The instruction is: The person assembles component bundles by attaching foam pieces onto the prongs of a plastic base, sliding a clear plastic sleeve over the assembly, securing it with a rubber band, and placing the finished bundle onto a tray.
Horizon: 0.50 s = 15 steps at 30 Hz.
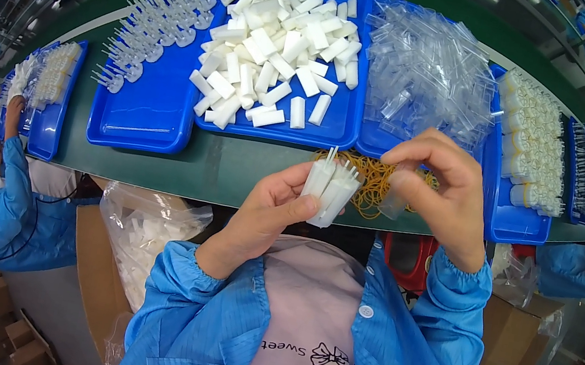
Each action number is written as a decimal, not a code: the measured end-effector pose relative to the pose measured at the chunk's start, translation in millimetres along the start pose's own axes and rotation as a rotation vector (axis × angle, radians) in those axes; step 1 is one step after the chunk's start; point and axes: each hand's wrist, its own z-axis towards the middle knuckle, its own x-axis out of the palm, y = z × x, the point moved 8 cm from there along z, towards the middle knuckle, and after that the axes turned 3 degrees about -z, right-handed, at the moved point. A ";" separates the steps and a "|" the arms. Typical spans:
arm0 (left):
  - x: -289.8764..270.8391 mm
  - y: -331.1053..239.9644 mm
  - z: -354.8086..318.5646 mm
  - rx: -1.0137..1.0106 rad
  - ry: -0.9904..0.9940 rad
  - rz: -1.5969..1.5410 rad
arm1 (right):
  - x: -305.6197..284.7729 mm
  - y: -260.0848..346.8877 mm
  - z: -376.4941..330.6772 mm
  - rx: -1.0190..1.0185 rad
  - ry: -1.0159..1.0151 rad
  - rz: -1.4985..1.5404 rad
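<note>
Your left hand (264, 213) grips a small bundle of white plastic tubes (331, 183), fingers and thumb closed around their lower ends. Their long axis runs nearly upright, tipped slightly toward your right, with thin stems pointing up and away from you, just over the near edge of the green conveyor belt (233, 169). That forearm rises from the lower edge with the palm turned inward. Your right hand (438, 191) is raised beside the bundle, wrist bent, fingertips pinched on a clear plastic cap (393, 203); the cap is hard to make out against the heap of yellow rubber bands (375, 177) behind it. The bundle's lower ends are hidden in your palm.
</note>
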 end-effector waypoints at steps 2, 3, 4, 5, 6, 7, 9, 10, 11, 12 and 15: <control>1.9 -7.3 -1.6 0.088 -0.005 0.062 | 11.1 14.3 -3.4 -0.123 0.097 -0.278; 2.9 -7.0 -1.4 0.086 -0.003 0.065 | 14.4 15.2 -4.7 -0.149 0.049 -0.240; 5.7 -13.5 -2.2 0.173 0.012 0.114 | 15.2 14.5 -4.6 -0.149 0.045 -0.239; 8.9 -19.6 -3.6 0.261 0.027 0.162 | 17.2 14.2 -4.1 -0.157 0.067 -0.248; 11.3 -18.4 -2.9 0.260 0.028 0.165 | 19.6 13.7 -3.0 -0.168 0.092 -0.257; 12.0 -23.6 -4.1 0.353 -0.020 0.184 | 19.6 12.4 -2.2 -0.169 0.089 -0.256; 7.7 -28.1 -8.1 0.447 -0.067 0.205 | 20.5 7.8 -0.6 -0.147 0.095 -0.236; 1.4 -29.2 -11.0 0.501 -0.098 0.339 | 21.1 6.2 0.0 -0.150 0.094 -0.235; -1.6 -32.2 -13.9 0.555 -0.131 0.474 | 21.1 4.1 0.9 -0.151 0.081 -0.236; -2.3 -35.3 -13.2 0.557 -0.131 0.476 | 21.1 2.6 2.1 -0.151 0.067 -0.238; 23.2 -58.1 -27.0 0.918 -0.175 0.996 | 23.2 1.7 3.6 -0.149 0.028 -0.205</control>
